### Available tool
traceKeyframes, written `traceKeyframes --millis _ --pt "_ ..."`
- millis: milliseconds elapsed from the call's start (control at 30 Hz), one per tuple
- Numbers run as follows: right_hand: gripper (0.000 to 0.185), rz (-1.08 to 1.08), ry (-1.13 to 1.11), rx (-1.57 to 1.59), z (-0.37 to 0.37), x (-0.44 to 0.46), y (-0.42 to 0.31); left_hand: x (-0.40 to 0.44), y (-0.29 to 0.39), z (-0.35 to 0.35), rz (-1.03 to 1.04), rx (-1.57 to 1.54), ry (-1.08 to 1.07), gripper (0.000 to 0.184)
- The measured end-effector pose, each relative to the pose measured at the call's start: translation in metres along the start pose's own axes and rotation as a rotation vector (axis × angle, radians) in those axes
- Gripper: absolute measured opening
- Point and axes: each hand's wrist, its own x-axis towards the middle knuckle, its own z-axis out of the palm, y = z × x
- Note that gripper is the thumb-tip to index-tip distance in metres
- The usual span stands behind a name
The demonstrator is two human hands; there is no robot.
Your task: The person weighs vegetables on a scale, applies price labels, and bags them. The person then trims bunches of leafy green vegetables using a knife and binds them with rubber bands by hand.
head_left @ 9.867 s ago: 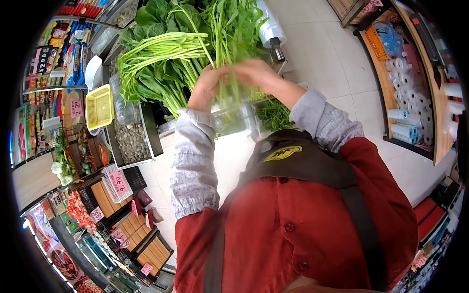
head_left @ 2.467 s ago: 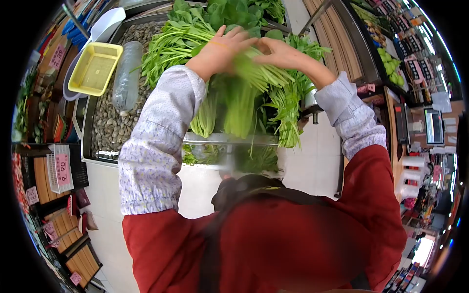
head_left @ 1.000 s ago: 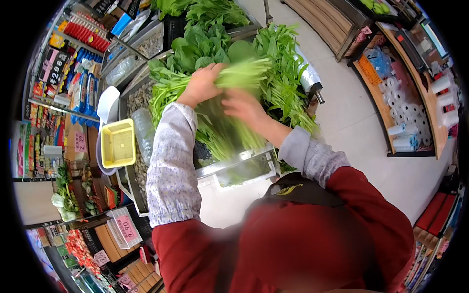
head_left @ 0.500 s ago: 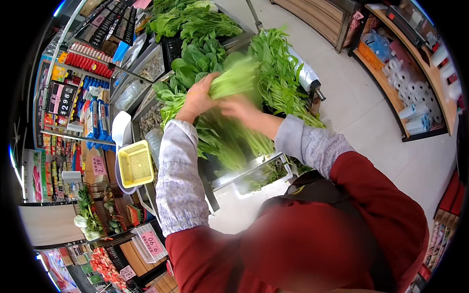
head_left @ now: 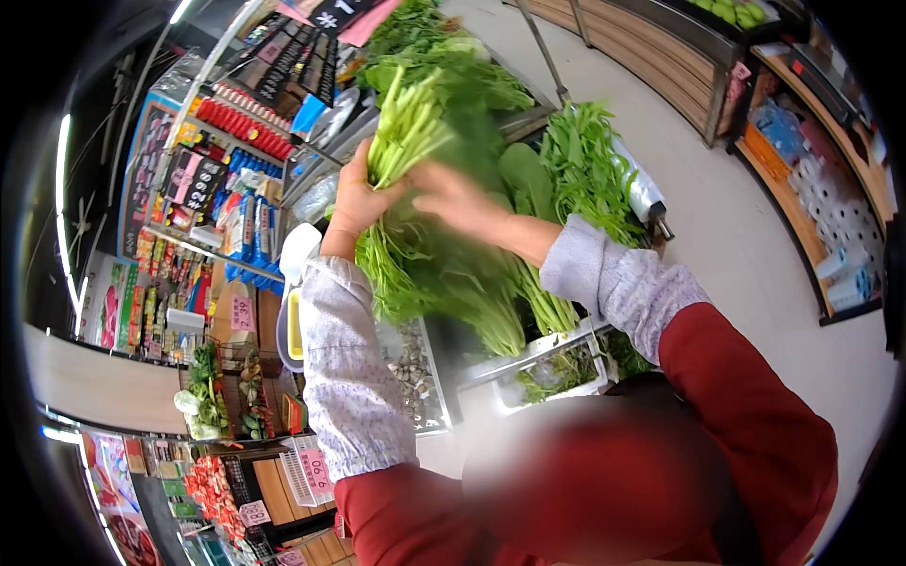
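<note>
While the left hand [head_left: 359, 200] curls around a bunch of green stems [head_left: 408, 123] in the upper middle of the frame, the right hand [head_left: 462, 203] is just beside it, stretched out and blurry; I can't tell if it touches. The left arm [head_left: 354, 368] points up, the right arm [head_left: 628, 288] slants in. Leafy greens [head_left: 590, 170] lie right of middle.

Leafy green bunches [head_left: 593, 170] lie on a metal-edged display stand [head_left: 500, 366].
</note>
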Motion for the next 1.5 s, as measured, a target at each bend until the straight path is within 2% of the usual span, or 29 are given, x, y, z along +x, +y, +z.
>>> traceKeyframes --millis 67,133,200,267,333,533,567,633,667,733,800,867,900,933,1000,1033,1067,1133,1200,1233,1267,1367,1500 --pt "0.056 -0.121 -0.056 0.061 0.013 0.013 -0.018 0.002 0.015 -0.026 -0.04 -0.093 0.0 0.052" --pt "0.056 -0.147 -0.089 0.065 0.024 0.021 -0.037 0.002 0.035 -0.047 -0.056 -0.17 0.063 0.053" --pt "0.055 -0.159 -0.127 0.137 0.034 0.022 -0.063 0.0 0.06 -0.07 -0.067 -0.099 0.094 0.056" --pt "0.054 -0.151 -0.156 0.166 0.04 0.017 -0.09 -0.004 0.089 -0.088 -0.188 -0.21 0.079 0.058" --pt "0.053 -0.133 -0.2 0.183 0.044 0.009 -0.116 -0.006 0.117 -0.103 -0.241 -0.176 0.086 0.059" --pt "0.047 -0.142 -0.254 0.211 0.044 -0.023 -0.174 -0.021 0.188 -0.118 -0.539 -0.586 0.011 0.055" --pt "0.046 -0.128 -0.275 0.236 0.04 -0.03 -0.179 -0.026 0.199 -0.11 -0.553 -0.585 0.023 0.055" --pt "0.041 -0.075 -0.305 0.326 0.034 -0.046 -0.181 -0.038 0.218 -0.085 -0.512 -0.808 0.092 0.051" --pt "0.041 -0.052 -0.311 0.334 0.03 -0.056 -0.183 -0.046 0.218 -0.076 -0.54 -0.796 0.094 0.05" --pt "0.033 0.137 -0.203 0.33 0.021 -0.083 -0.184 -0.064 0.218 -0.054 -0.667 -0.863 0.033 0.049" --pt "0.032 0.176 -0.133 0.329 0.015 -0.112 -0.17 -0.084 0.22 -0.02 -0.783 -0.824 0.088 0.046" --pt "0.043 0.247 -0.047 0.265 0.004 -0.146 -0.151 -0.107 0.225 0.021 -0.886 -0.832 0.17 0.044" --pt "0.06 0.304 -0.114 0.154 -0.006 -0.164 -0.148 -0.12 0.227 0.037 -1.054 -0.958 0.107 0.045" --pt "0.078 0.463 -0.196 0.076 -0.015 -0.181 -0.144 -0.134 0.228 0.06 -1.145 -0.886 0.176 0.047" --pt "0.09 0.54 -0.165 0.046 -0.017 -0.219 -0.11 -0.159 0.243 0.098 -1.175 -0.667 0.171 0.048" --pt "0.094 0.596 -0.219 0.047 -0.021 -0.235 -0.093 -0.177 0.244 0.117 -1.166 -0.61 0.16 0.045" --pt "0.098 0.652 -0.271 0.053 -0.024 -0.252 -0.076 -0.2 0.233 0.132 -1.212 -0.66 0.14 0.044" --pt "0.091 0.737 -0.201 0.132 -0.025 -0.291 -0.071 -0.228 0.248 0.161 -1.213 -0.735 0.168 0.04" --pt "0.085 0.838 -0.252 0.212 -0.028 -0.324 -0.052 -0.261 0.249 0.183 -1.282 -0.753 0.133 0.034" --pt "0.081 0.952 -0.216 0.232 -0.026 -0.343 -0.04 -0.278 0.247 0.196 -1.299 -0.795 0.139 0.033" --pt "0.076 0.937 -0.232 0.347 -0.029 -0.359 -0.03 -0.296 0.244 0.209 -1.318 -0.838 0.147 0.032" --pt "0.074 1.122 -0.19 0.474 -0.034 -0.415 0.017 -0.336 0.238 0.245 -1.408 -0.893 0.081 0.031" --pt "0.079 1.126 -0.175 0.562 -0.057 -0.463 0.05 -0.361 0.232 0.292 -1.475 -0.902 0.012 0.036"
